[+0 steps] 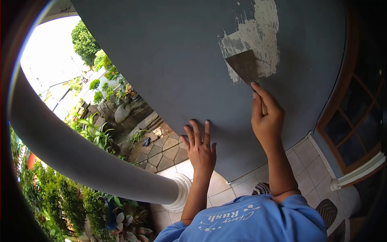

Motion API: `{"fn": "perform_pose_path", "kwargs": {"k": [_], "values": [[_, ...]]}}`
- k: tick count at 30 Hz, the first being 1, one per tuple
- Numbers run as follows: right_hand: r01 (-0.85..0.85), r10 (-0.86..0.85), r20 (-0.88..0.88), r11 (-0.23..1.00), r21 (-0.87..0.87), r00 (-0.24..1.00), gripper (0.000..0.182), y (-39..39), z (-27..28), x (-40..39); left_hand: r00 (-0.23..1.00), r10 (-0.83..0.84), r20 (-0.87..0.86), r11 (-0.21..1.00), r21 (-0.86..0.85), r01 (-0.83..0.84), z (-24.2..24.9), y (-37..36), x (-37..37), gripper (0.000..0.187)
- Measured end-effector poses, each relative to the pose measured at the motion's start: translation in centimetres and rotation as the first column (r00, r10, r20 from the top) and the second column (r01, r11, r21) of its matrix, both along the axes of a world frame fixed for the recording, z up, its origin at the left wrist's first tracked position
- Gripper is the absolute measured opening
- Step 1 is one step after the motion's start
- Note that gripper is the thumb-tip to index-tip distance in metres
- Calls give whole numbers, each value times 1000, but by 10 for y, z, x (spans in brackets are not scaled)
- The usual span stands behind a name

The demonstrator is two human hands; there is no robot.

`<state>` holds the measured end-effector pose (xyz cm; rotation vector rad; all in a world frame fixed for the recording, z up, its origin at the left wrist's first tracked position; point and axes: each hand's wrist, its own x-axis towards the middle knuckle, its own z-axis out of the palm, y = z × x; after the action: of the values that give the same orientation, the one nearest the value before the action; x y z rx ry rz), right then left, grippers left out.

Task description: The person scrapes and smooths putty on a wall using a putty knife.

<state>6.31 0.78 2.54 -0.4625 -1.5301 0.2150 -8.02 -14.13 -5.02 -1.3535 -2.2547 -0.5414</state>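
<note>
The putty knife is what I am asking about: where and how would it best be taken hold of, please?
Probably by the grip, from below and the right, as the right hand holds it. The grip is slim and points down that way, while the broad, flat blade fans out up and left over the wall.

Before the person stands the wall [169, 64], with the patch [266, 34] on its upper right part and the scraper [245, 66] over the patch's lower edge, the pillar [100, 167] and plants [60, 197] to the left, the window [350, 127] to the right, and the floor [223, 197] below.
</note>
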Motion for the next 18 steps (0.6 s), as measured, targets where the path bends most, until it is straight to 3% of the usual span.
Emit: {"fn": "perform_pose_path", "kwargs": {"k": [10,14,18], "values": [[-31,33,26,997,-70,999,28,-8,4,14,1000,-14,-7,1000,-4,14,0,-2,-1,97],[8,-8,0,1000,11,1000,29,1,-13,5,1000,-2,10,1000,1,2,-2,1,1,98],[4,2,-58,995,99,998,31,20,11,-21,999,33,7,999,-16,-33,3,3,7,99]]}}
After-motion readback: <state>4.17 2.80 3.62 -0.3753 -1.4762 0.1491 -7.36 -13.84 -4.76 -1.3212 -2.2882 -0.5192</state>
